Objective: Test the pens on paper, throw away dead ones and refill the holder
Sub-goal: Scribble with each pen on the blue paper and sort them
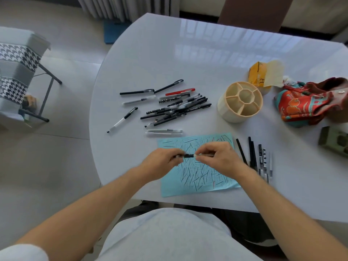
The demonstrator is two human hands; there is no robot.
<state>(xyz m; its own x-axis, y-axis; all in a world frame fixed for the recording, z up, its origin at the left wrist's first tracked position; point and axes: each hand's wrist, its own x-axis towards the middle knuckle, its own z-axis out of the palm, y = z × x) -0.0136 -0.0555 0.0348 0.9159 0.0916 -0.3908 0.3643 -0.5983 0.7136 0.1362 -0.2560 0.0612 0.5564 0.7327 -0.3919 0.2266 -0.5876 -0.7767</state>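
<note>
Both hands hold one pen level above the blue paper, which is covered in black test strokes. My left hand pinches its dark end; my right hand grips the pale barrel. A pile of several pens lies beyond the paper, mostly black with one red pen. Another row of several pens lies right of the paper. The cream, compartmented holder stands with nothing in it at the right.
A yellow tissue pack sits behind the holder, a red patterned cloth bag and a green box at the right table edge. A houndstooth chair stands on the floor to the left.
</note>
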